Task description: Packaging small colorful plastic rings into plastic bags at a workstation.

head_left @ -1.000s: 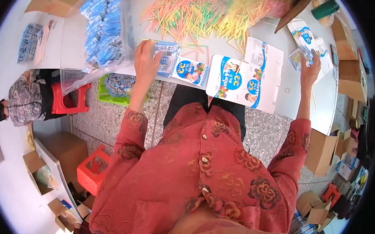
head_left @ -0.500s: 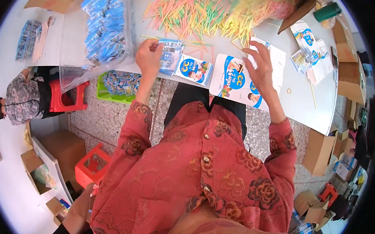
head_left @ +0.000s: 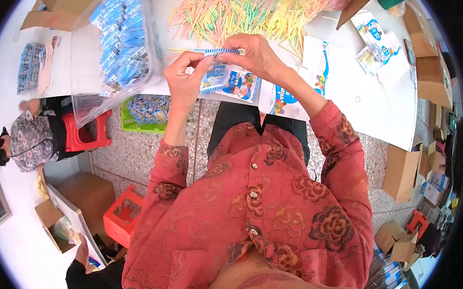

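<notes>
A small blue-and-white printed packet [head_left: 214, 82] with striped ends is held up near the front edge of the table. My left hand [head_left: 183, 78] pinches its upper left edge between thumb and fingers. My right hand [head_left: 259, 57] grips the same top edge from the other side, fingers closed on it. Just right of it lies a similar packet [head_left: 243, 86] with a cartoon print. A flat printed carton [head_left: 283, 101] rests under my right forearm, partly covered by it. Beyond both hands spreads a heap of thin pink, yellow and green sticks [head_left: 238, 14].
To the left, a clear plastic bin [head_left: 84, 58] holds many blue packets [head_left: 122, 39]. More cartons [head_left: 385, 50] and a cardboard box [head_left: 423, 37] are at the right. A green crate [head_left: 133, 124] and a red stool [head_left: 125, 215] stand below; other people are at the left.
My right hand has moved left from above the carton to the packet and now grips its top edge. My left hand has kept hold, and the packet's top is tipped up.
</notes>
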`<state>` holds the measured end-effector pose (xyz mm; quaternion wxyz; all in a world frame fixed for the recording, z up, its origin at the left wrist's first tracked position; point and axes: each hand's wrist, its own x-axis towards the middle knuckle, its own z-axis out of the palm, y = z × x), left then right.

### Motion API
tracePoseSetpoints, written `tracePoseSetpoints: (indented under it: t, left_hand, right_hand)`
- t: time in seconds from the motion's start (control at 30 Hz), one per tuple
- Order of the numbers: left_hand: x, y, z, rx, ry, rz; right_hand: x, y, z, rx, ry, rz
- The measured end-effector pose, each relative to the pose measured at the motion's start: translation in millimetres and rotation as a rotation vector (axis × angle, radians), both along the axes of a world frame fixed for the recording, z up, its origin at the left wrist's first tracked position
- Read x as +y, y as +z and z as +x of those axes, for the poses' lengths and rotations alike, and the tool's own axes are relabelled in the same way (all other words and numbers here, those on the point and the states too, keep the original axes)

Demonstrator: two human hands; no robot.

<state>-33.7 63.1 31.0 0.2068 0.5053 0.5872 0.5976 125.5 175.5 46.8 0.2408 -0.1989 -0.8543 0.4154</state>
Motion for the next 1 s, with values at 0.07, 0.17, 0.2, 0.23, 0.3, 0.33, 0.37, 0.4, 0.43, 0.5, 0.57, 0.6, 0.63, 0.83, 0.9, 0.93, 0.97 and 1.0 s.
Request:
tracePoseSetpoints:
  t: [0.07,0.17,0.2,0.23,0.3,0.33,0.37,0.4,0.43,0.5,0.57,0.6,0.63,0.83,0.9,0.93,0.97,1.0]
  left_hand:
    - [-2.8,1.0,1.9,-0.059,0.002,-0.038]
    - [-6.5,-5.5,-0.9,-0.082,-0.04,-0.189]
    - [-6.8,-4.7,-0.8,-0.045,-0.077,-0.302]
    - [-7.5,-3.5,1.0,-0.048,-0.077,-0.302]
    - [-8.8,1.0,6.5,0.019,-0.093,-0.307]
    - [-8.3,1.7,7.9,0.018,-0.095,-0.306]
    - [-7.8,2.3,9.1,0.062,-0.076,-0.282]
    - [-7.5,2.5,9.9,0.107,-0.056,-0.257]
    - [-7.6,2.5,10.6,0.107,-0.057,-0.256]
    - [-9.0,1.9,11.9,0.116,-0.059,-0.283]
    - [-10.4,0.3,14.6,0.01,-0.069,-0.286]
    - [-10.8,-0.4,16.6,-0.097,-0.077,-0.288]
    - [-11.6,-0.6,19.3,-0.097,-0.078,-0.286]
    - [-16.3,-3.0,30.8,-0.184,-0.005,-0.186]
    - [-16.9,-2.8,32.6,-0.195,0.031,-0.146]
    - [-17.0,-2.2,33.1,-0.196,0.031,-0.143]
    - [-17.1,-1.6,33.6,-0.187,0.044,-0.112]
    - [-17.4,-0.8,34.4,-0.179,0.056,-0.082]
  right_hand:
    - [-1.9,3.1,-1.3,0.025,0.011,0.018]
    - [-5.3,4.8,3.5,0.066,0.01,0.039]
    - [-6.2,5.6,5.0,0.083,0.005,0.043]
    - [-6.8,6.3,5.9,0.081,0.004,0.043]
    - [-8.0,7.4,7.7,0.076,-0.006,0.085]
    - [-8.9,7.7,8.1,0.075,-0.008,0.085]
    - [-9.9,7.9,7.9,0.101,-0.008,0.106]
    - [-10.8,8.2,7.7,0.127,-0.008,0.126]
    - [-11.5,9.3,8.1,0.127,-0.009,0.127]
    - [-13.1,12.8,8.9,0.142,-0.016,0.137]
    - [-15.2,15.3,10.0,0.142,-0.025,0.11]
    - [-15.7,16.3,10.6,0.141,-0.033,0.084]
    - [-16.0,16.6,11.4,0.142,-0.034,0.086]
    - [-25.2,30.9,15.8,0.252,-0.148,0.151]
    - [-24.8,29.2,21.8,0.264,-0.195,0.125]
    - [-24.5,30.0,25.1,0.264,-0.194,0.128]
    - [-24.6,30.8,28.6,0.212,-0.173,0.048]
    - [-25.0,31.5,30.9,0.16,-0.152,-0.033]
